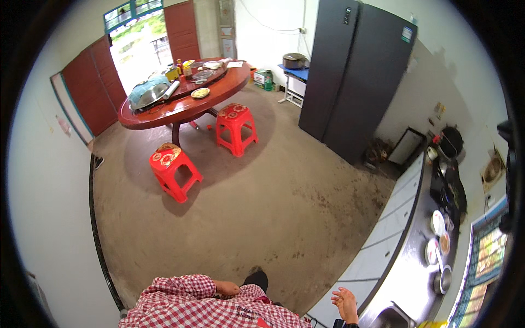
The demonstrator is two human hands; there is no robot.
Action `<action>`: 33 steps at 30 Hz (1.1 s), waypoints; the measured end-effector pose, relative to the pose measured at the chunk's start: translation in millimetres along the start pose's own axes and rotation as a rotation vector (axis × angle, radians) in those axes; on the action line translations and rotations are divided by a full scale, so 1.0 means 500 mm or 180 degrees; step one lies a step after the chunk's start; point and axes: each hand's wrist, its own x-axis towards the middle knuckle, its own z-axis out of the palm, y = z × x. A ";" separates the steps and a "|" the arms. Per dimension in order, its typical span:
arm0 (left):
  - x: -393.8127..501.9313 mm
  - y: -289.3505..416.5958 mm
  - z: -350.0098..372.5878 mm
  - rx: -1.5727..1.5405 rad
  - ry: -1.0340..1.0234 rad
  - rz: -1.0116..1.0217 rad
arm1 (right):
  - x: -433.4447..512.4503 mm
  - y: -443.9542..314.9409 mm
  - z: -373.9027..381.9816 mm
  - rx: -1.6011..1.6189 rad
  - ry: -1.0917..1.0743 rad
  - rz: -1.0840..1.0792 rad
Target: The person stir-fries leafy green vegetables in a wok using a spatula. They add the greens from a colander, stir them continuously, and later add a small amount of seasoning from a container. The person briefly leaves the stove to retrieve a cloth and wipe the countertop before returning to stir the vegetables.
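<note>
My left hand (227, 288) hangs close against the red-and-white checked apron (197, 305). Its fingers are turned inward, so whether they hold anything is hidden. On the other side my right hand (345, 302) is raised beside the kitchen counter (404, 283), fingers apart and nothing in them. A dark band circles that wrist. Nearest to this hand are the pale cabinet fronts (361, 270) and a metal sink (391, 317) set into the worktop. Farther along the counter stand a saucepan (443, 281), white bowls (432, 251) and a dish of brown food (444, 244).
A round wooden table (233, 84) holds a steel basin (151, 96), a plate of food (200, 93) and bottles. Two red plastic stools (176, 172) stand before it. A dark refrigerator (365, 74), a wok (450, 142) and an open doorway (139, 49) lie beyond the concrete floor.
</note>
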 end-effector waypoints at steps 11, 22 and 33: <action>0.182 0.178 -0.407 0.0118 0.0318 -0.0364 | 0.421 -0.239 0.050 -0.0246 -0.0058 -0.0013; 0.370 0.415 -0.552 0.1391 0.0291 -0.0299 | 0.584 -0.367 -0.094 -0.0425 -0.0322 0.0216; 0.278 0.380 -0.291 -0.0787 0.1635 -0.0477 | 1.003 -0.607 0.092 -0.1555 -0.1050 0.0733</action>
